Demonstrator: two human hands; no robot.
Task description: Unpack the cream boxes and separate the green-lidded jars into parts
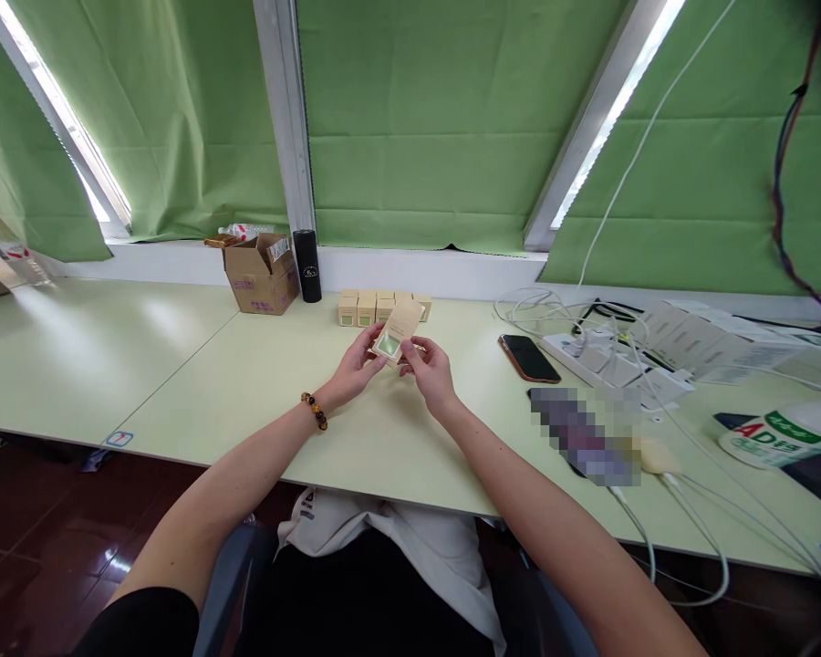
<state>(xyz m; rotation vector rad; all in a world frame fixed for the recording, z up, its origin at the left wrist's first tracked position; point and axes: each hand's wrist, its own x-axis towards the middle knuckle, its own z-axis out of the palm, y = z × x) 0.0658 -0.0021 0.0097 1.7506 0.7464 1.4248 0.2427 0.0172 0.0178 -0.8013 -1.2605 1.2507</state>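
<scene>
Above the table, both my hands grip a small tan cardboard box (pixel 402 321) with a pale green window on its lower front. My left hand (pixel 357 370) has its fingers closed on the left side, and a beaded bracelet circles that wrist. On the lower right, my right hand (pixel 431 376) pinches the same box between thumb and fingers. The box is tilted, and whether anything is inside cannot be seen. Just behind it, a row of several similar small tan boxes (pixel 366 308) stands on the table, partly covered by the held one.
A brown carton (pixel 264 283) with raised flaps and a black tumbler (pixel 307 265) stand at the back left. To the right lie a phone (pixel 528 357), a power strip (pixel 608 363) with tangled cables, white boxes (pixel 711 339) and a white-green bottle (pixel 784 432).
</scene>
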